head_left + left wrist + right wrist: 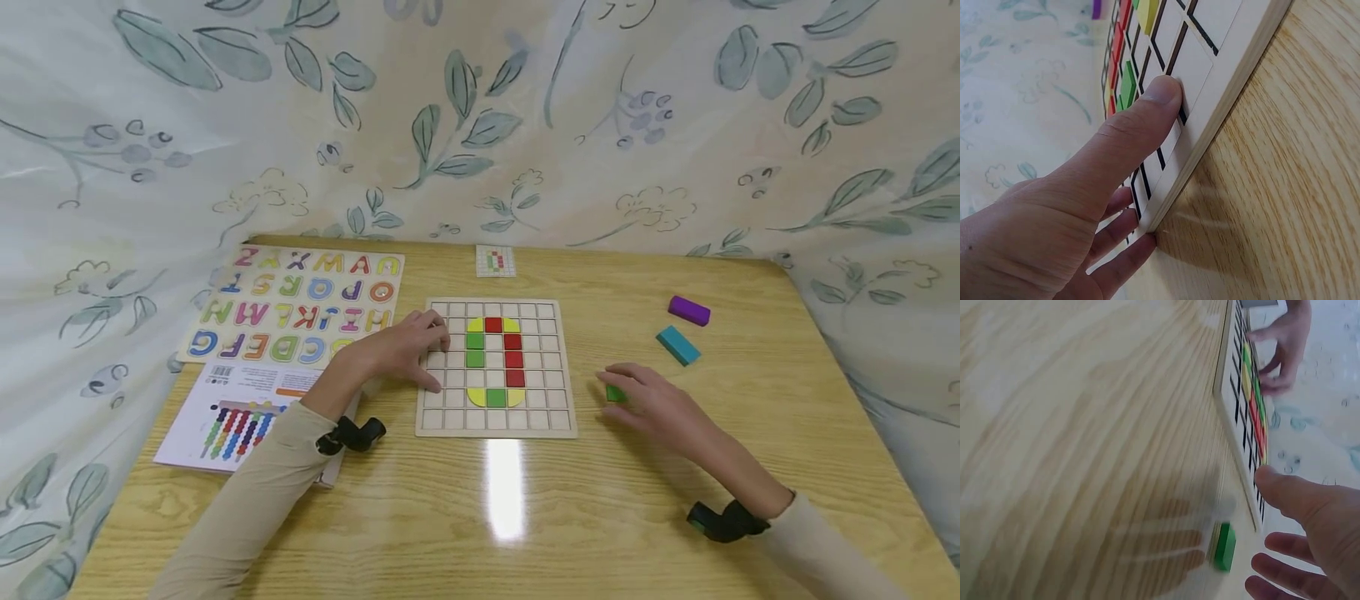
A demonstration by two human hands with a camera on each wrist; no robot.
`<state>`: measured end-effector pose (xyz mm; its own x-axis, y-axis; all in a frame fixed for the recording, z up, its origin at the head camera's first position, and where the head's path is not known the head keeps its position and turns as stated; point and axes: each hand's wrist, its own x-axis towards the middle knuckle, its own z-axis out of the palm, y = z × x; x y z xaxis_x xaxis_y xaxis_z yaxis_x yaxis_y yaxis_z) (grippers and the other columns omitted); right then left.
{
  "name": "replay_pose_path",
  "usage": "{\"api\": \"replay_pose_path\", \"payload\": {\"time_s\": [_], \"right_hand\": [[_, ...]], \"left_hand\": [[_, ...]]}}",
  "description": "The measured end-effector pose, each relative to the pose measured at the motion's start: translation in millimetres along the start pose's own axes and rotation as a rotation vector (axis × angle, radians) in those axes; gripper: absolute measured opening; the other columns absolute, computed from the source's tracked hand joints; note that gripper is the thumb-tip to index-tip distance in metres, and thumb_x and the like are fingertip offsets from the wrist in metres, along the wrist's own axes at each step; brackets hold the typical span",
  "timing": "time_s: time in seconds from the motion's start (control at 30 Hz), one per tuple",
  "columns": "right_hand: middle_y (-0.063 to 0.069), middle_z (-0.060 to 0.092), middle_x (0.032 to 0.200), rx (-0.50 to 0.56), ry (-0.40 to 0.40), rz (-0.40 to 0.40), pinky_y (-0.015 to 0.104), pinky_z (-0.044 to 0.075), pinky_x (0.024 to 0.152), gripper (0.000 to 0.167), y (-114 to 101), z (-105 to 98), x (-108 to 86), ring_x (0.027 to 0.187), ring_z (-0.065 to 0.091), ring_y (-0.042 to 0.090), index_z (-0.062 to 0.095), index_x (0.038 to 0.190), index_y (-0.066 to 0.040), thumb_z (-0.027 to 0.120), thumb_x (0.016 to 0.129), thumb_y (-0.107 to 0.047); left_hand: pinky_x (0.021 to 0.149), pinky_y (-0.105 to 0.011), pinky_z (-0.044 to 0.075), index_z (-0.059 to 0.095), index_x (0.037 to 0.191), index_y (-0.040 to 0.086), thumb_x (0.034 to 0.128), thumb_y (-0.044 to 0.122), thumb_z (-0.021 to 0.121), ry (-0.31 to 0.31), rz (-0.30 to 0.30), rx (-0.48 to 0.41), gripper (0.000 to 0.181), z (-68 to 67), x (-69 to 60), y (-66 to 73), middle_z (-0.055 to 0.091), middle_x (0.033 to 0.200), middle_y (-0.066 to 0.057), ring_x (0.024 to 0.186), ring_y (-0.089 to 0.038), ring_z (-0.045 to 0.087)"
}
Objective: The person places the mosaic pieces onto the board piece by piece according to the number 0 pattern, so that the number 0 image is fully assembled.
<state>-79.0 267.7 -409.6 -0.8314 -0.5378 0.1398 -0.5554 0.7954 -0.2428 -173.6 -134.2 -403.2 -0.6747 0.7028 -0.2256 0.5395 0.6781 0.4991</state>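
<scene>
A square wooden grid board [453,423] lies mid-table, bearing red, green and yellow tiles set in a ring, with a bare square at the ring's lower left. My left hand [397,348] is at the board's left edge; in the left wrist view its thumb [1141,115] lies over the grid and its fingertips are by the rim. To the right of the board, my right hand [656,404] reaches over a green block [616,393]. In the right wrist view the green block [1224,547] sits on the table, apart from the spread fingers.
A small pattern card [496,261] lies behind the board. Purple [689,311] and teal [678,345] blocks are at the right. An alphabet puzzle [288,304] and a white box with a bead picture [187,429] lie at the left. A floral cloth [480,125] hangs behind the table.
</scene>
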Motion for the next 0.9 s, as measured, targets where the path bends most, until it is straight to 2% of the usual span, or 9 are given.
{"api": "replay_pose_path", "payload": {"time_s": [0.37,0.7,0.9], "right_hand": [[0.013,0.065,0.115,-0.012,0.057,-0.063,0.043,0.056,0.075,0.051,10.3,-2.1,-7.6,0.103,0.064,0.03,0.066,0.121,-0.007,0.082,0.074,-0.017],[0.017,0.063,0.122,0.008,-0.053,-0.002,0.045,0.055,0.076,0.048,9.9,-2.2,-5.6,0.104,0.063,0.032,0.065,0.125,-0.008,0.078,0.08,-0.018],[0.018,0.061,0.125,0.005,-0.069,-0.005,0.043,0.055,0.073,0.047,10.4,-1.4,-6.7,0.103,0.064,0.032,0.065,0.125,-0.008,0.077,0.081,-0.018]], "left_hand": [[0.1,-0.042,0.041,0.057,0.112,0.01,0.0756,0.038,0.082,0.022,0.021,0.006,0.052,1.2,-1.7,-0.3,0.043,0.129,-0.008,0.119,-0.025,0.037],[0.1,-0.042,0.04,0.057,0.112,0.01,0.0763,0.038,0.081,0.017,0.017,0.008,0.052,2.1,-1.2,-2.5,0.042,0.129,-0.008,0.119,-0.026,0.037],[0.099,-0.042,0.04,0.057,0.112,0.01,0.076,0.037,0.082,0.017,0.013,-0.003,0.052,1.6,-1.9,-1.1,0.043,0.127,-0.008,0.116,-0.024,0.038]]}}
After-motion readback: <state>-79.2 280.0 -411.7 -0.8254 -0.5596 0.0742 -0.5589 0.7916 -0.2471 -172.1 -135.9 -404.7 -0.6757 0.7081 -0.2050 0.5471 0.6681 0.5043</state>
